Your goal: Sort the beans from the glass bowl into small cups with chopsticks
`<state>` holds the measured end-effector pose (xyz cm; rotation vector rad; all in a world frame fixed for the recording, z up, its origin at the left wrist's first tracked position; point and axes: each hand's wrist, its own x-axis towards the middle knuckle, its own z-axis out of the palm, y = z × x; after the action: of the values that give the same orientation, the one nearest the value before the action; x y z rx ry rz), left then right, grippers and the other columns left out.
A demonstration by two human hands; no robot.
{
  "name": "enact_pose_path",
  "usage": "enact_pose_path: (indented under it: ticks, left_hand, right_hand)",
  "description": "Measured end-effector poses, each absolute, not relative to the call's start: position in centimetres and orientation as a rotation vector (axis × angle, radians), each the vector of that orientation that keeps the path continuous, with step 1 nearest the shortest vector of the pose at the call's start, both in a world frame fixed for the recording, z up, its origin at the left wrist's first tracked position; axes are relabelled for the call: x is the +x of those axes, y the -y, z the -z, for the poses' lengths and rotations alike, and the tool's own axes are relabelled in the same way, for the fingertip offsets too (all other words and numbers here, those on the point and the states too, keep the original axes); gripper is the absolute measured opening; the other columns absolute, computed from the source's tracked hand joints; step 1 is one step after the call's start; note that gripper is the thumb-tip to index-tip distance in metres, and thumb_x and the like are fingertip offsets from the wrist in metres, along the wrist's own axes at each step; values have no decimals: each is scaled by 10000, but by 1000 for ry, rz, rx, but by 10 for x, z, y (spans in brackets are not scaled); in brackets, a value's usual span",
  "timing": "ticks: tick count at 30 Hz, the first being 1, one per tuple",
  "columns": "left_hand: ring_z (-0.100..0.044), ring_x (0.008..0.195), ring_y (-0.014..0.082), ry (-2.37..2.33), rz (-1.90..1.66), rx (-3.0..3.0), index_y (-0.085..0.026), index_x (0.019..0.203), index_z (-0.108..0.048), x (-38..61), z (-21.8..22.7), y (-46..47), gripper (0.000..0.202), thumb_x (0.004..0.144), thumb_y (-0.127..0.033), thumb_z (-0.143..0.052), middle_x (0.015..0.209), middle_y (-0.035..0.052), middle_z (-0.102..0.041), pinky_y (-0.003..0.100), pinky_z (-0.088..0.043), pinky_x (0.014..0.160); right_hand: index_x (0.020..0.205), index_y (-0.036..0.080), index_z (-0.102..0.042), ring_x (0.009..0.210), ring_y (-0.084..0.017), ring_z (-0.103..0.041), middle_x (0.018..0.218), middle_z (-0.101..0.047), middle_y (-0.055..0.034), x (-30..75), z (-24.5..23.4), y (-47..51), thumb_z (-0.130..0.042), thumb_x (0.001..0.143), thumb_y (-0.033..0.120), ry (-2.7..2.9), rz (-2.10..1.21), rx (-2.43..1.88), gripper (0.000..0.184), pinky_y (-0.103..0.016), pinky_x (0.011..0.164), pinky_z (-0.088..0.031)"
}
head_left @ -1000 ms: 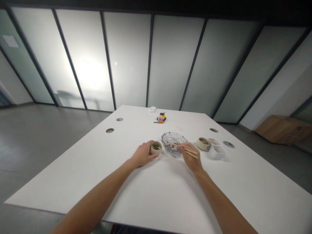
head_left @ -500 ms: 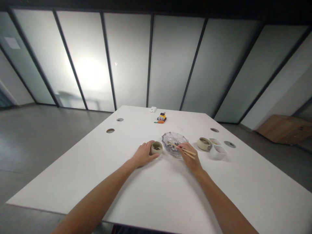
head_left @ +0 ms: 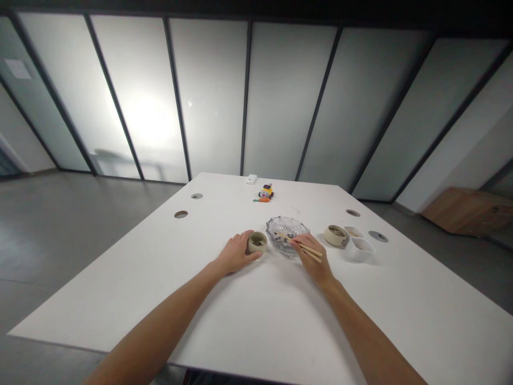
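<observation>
A small pale-green cup (head_left: pixel 258 247) with dark bits inside stands on the table, and my left hand (head_left: pixel 235 254) is wrapped round its left side. Just right of the cup lies a clear patterned glass bowl (head_left: pixel 276 248) holding small dark pieces. My right hand (head_left: pixel 315 262) is closed on a pair of wooden chopsticks (head_left: pixel 310 251), whose tips reach down into the bowl. The pieces are too small to tell their kind, and I cannot tell whether the tips pinch one.
Right of the bowl stand a second pale-green cup (head_left: pixel 333 238) and a white divided container (head_left: pixel 359 252). Farther back on the white table (head_left: pixel 224 321) are a yellow toy vehicle (head_left: pixel 266 191), a toy carrot (head_left: pixel 263 200) and a white box (head_left: pixel 251 179). Round holes (head_left: pixel 181 214) pierce the tabletop.
Almost nothing differs. The chopstick tips have shifted very slightly inside the glass bowl; my left hand stays on the cup.
</observation>
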<state>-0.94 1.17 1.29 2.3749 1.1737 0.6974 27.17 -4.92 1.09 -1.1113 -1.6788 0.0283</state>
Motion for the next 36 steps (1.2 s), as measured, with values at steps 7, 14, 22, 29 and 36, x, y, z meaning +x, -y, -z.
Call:
enact_pose_path:
  ticks: [7,14,22,29,36]
  left_hand:
    - [-666,1260,372,-1164,-694,2367,-274,1490,-543,-9,-14,-11,637,929,-482,-761,1405,125,-704,534,-530,1076]
    - [-676,1243,379,-1191,-663,2367,-276,1484,-550,-8,-16,-10,638,916,-469,-767,1390,123,-707,537,-530,1064]
    - [-670,1242,377,-1202,-659,2377,-265,1491,-541,-8,-15,-10,645,924,-469,-769,1383,121,-710,529,-528,1066]
    - [-679,1231,371,-1191,-684,2382,-274,1485,-554,-8,-13,-12,636,931,-509,-760,1367,119,-717,514,-537,1055]
    - [-669,1264,383,-1201,-683,2367,-260,1484,-560,-9,-10,-14,638,925,-493,-761,1383,128,-713,540,-529,1077]
  right_hand:
    - [896,243,-761,836,-248,-714,903,-763,-72,273,-9,48,-629,1066,559,1720,-54,-1119,382,-386,760,-597]
    - [927,248,-787,894,-259,-736,949,-775,-80,271,-10,50,-618,1087,495,1778,-54,-1089,340,-392,804,-604]
    - [914,251,-774,840,-245,-731,915,-774,-73,274,-14,52,-612,1084,517,1691,40,-1112,354,-383,776,-613]
    - [1035,235,-790,766,-245,-738,894,-797,-77,283,-18,59,-655,1015,662,1545,65,-1212,448,-368,691,-607]
    - [864,243,-760,784,-243,-728,858,-780,-73,284,-24,61,-617,1052,620,1674,-15,-1192,445,-368,720,-606]
